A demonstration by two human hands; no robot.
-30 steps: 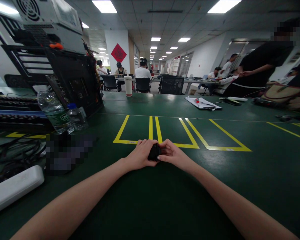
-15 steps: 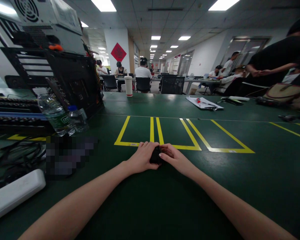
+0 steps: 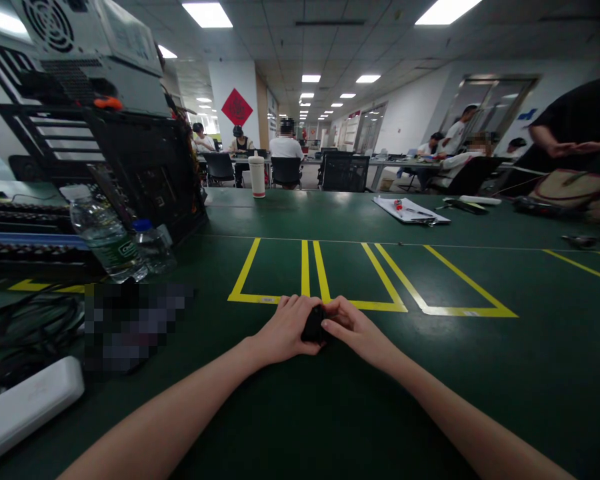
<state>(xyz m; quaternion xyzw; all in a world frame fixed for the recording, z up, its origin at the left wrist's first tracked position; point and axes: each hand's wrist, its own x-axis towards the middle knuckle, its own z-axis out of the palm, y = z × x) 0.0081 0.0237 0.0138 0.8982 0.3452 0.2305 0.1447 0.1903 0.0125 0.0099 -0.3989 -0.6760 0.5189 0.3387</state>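
Black object (image 3: 314,325), small and boxy, sits centre front of me over the green worktop (image 3: 305,413); whether its underside touches the surface, I cannot tell.

Edges and room: far edge of the worktop lies well beyond my hands, with a white tumbler (image 3: 257,175) standing near it. A thin seam (image 3: 230,237) crosses the surface short of that edge. Yellow tape outlines (image 3: 380,306) begin just past my knuckles. Open green surface spreads between my forearms and off to my right, with more tape far along that side. Left side is tighter: black cables (image 3: 33,327) and a white oblong block (image 3: 35,403) lie outside my forearm; farther back, two plastic bottles (image 3: 105,233) stand against an open computer chassis (image 3: 150,173). A clipboard (image 3: 410,211) with papers lies beyond the tape, right of centre.

Pose: both forearms angle inward from the near corners, wrists low. Left hand (image 3: 289,328) is clamped on the black object, fingers over its top and far side, thumb along the near side. Right hand (image 3: 353,328) meets its right side, fingers half curled, thumb tip at its edge; whether these digits grip or only rest there, I cannot tell.
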